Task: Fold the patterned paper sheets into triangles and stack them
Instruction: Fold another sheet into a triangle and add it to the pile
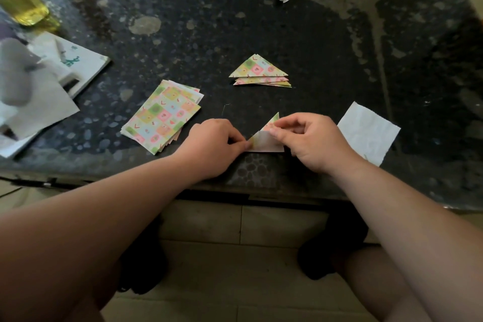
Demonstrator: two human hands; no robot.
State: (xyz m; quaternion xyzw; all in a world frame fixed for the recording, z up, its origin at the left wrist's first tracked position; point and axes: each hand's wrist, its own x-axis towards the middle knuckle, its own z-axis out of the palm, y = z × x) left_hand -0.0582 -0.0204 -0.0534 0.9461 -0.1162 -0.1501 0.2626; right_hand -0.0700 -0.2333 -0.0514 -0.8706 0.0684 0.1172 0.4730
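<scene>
Near the front edge of the dark speckled desk [209, 34], a half-folded patterned sheet [265, 142]: pastel checks of pink, green and yellow on its upper point, plain white underside on the flap turned over it, left corner pinched by the fingers of the left hand [214, 144], flap edge pinched between thumb and forefinger of the right hand [311, 138]. Farther back, apart from it, a stack of finished triangles [260, 72] in the same pattern, three or perhaps four, edges slightly fanned. Left of the hands a loose pile of unfolded sheets [162, 116], to the right a white paper square [368, 133].
</scene>
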